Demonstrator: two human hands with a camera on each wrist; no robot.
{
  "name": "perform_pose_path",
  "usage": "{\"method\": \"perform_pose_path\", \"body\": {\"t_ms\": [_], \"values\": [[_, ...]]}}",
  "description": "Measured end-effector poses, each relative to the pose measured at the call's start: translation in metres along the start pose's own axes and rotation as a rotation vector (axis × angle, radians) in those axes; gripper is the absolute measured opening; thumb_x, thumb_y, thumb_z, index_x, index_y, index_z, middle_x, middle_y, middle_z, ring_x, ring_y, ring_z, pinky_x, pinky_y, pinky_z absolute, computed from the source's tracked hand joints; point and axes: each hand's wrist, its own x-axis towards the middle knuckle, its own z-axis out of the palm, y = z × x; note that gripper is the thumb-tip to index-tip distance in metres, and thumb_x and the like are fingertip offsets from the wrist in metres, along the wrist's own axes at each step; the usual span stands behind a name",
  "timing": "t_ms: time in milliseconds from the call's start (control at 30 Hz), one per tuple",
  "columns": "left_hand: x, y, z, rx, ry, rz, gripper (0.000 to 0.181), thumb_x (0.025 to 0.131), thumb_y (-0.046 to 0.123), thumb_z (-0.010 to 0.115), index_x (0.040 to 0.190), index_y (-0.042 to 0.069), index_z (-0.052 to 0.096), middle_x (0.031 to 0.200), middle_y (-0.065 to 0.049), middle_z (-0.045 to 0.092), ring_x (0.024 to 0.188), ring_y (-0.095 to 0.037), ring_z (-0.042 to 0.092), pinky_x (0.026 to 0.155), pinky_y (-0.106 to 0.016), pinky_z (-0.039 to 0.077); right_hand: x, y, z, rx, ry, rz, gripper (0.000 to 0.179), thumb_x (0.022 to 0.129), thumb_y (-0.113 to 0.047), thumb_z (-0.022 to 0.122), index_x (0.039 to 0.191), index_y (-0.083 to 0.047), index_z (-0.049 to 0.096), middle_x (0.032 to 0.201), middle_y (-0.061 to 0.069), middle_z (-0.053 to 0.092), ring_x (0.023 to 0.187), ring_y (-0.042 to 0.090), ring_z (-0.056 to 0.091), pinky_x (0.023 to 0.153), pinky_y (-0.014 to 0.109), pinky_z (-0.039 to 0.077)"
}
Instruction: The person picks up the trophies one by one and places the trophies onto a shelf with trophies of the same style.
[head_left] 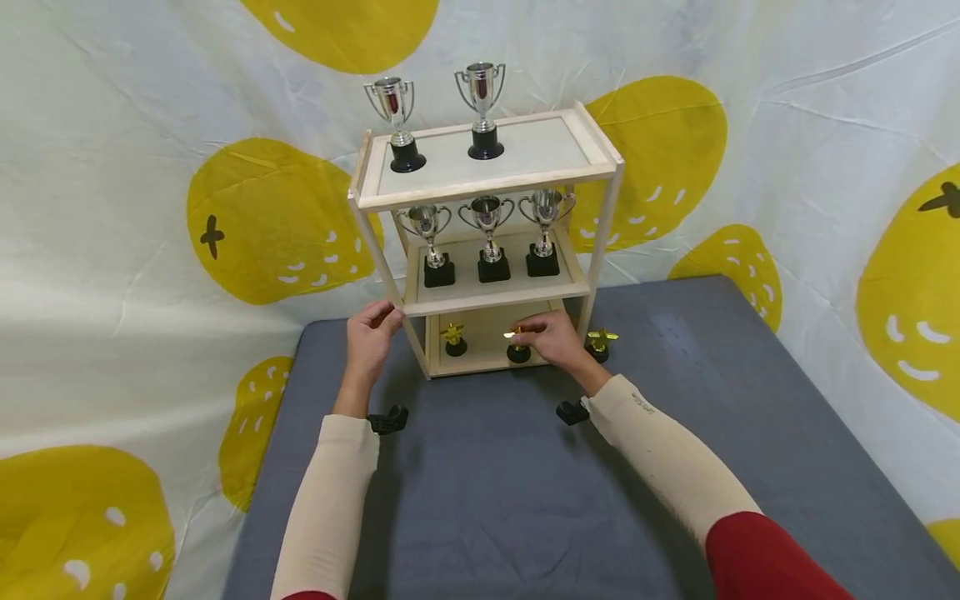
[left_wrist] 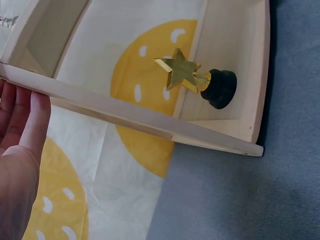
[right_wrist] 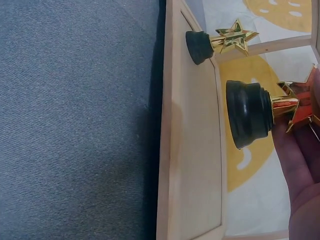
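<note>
A wooden three-tier shelf [head_left: 480,307] stands on the grey-covered table. My left hand [head_left: 369,337] grips its front left post at middle-shelf height; in the left wrist view the fingertips [left_wrist: 40,102] go behind the wood. With my right hand [head_left: 551,335] I pinch a gold star trophy [right_wrist: 248,115] by its star, over the bottom shelf. Its black base points down; whether it touches the board I cannot tell. Another gold star trophy [head_left: 453,340] stands upright at the left of that shelf. A third star trophy [head_left: 599,345] is on the table, right of the shelf.
Silver cup trophies [head_left: 486,108] stand on the top shelf, two in all. Three more silver cups [head_left: 492,237] line the middle shelf [head_left: 457,296]. Behind hangs a white cloth [head_left: 112,208] with yellow fruit prints. The grey tabletop [head_left: 480,500] extends in front.
</note>
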Motion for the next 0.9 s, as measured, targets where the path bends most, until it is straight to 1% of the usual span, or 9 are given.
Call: {"method": "perform_pose_path", "body": {"t_ms": [167,300,367,467,567,633,800,900], "values": [[0.0,0.0,-0.001,0.01,-0.003,0.003,0.031,0.101,0.003,0.065,0.129,-0.011,0.067,0.109,0.005,0.066,0.096,0.0,0.067,0.087,-0.013,0.06,0.005,0.001,0.003,0.03,0.003,0.001,0.018,0.087,-0.007,0.084,0.102,0.004,0.082,0.097,0.025,0.078,0.074,0.011,0.07,0.061,0.018,0.053],[0.0,0.0,-0.001,0.009,-0.004,-0.001,0.032,0.102,0.004,0.065,0.13,-0.01,0.067,0.111,0.004,0.067,0.097,-0.001,0.067,0.087,-0.014,0.06,0.008,0.002,0.004,0.025,-0.005,0.023,0.018,0.088,-0.012,0.084,0.102,0.0,0.083,0.099,0.022,0.079,0.077,0.011,0.071,0.064,0.02,0.055],[0.001,0.0,-0.001,0.012,-0.003,-0.007,0.032,0.102,0.004,0.065,0.131,-0.01,0.067,0.114,0.001,0.067,0.097,-0.001,0.067,0.087,-0.013,0.06,0.009,0.002,0.004,0.016,-0.014,0.039,0.017,0.089,-0.014,0.084,0.103,-0.003,0.084,0.1,0.019,0.08,0.079,0.011,0.072,0.067,0.023,0.057],[0.001,0.0,0.0,0.014,0.003,-0.012,0.033,0.102,0.005,0.065,0.131,-0.01,0.067,0.12,-0.007,0.068,0.097,0.0,0.067,0.086,-0.013,0.059,0.011,0.002,0.004,-0.001,-0.027,0.054,0.017,0.091,-0.016,0.082,0.104,-0.006,0.084,0.103,0.017,0.08,0.086,0.017,0.074,0.071,0.027,0.059],[0.002,0.0,0.001,0.016,0.006,-0.011,0.033,0.102,0.005,0.065,0.131,-0.011,0.067,0.121,-0.01,0.068,0.097,-0.001,0.067,0.086,-0.012,0.059,0.014,0.001,0.005,-0.008,-0.029,0.061,0.015,0.091,-0.015,0.081,0.104,-0.007,0.084,0.103,0.015,0.08,0.09,0.022,0.075,0.072,0.029,0.059],[0.003,0.0,0.001,0.012,0.005,-0.008,0.033,0.102,0.004,0.065,0.131,-0.011,0.067,0.12,-0.007,0.068,0.097,-0.001,0.067,0.087,-0.013,0.059,0.016,0.001,0.006,-0.013,-0.028,0.062,0.014,0.091,-0.015,0.081,0.104,-0.008,0.084,0.102,0.015,0.081,0.089,0.021,0.075,0.072,0.029,0.059],[0.002,-0.001,0.0,-0.002,0.001,0.0,0.032,0.102,0.003,0.065,0.13,-0.011,0.067,0.11,0.005,0.067,0.097,0.0,0.068,0.087,-0.014,0.06,0.018,0.004,0.011,-0.018,-0.027,0.063,0.013,0.091,-0.014,0.081,0.103,-0.007,0.084,0.1,0.013,0.081,0.084,0.015,0.074,0.07,0.026,0.059],[0.0,-0.002,0.001,-0.005,0.006,0.003,0.031,0.101,0.002,0.066,0.129,-0.012,0.067,0.107,0.007,0.067,0.096,-0.001,0.068,0.087,-0.014,0.06,0.019,0.006,0.013,-0.012,-0.028,0.062,0.013,0.091,-0.013,0.081,0.103,-0.006,0.083,0.1,0.014,0.081,0.083,0.014,0.073,0.069,0.025,0.058]]}}
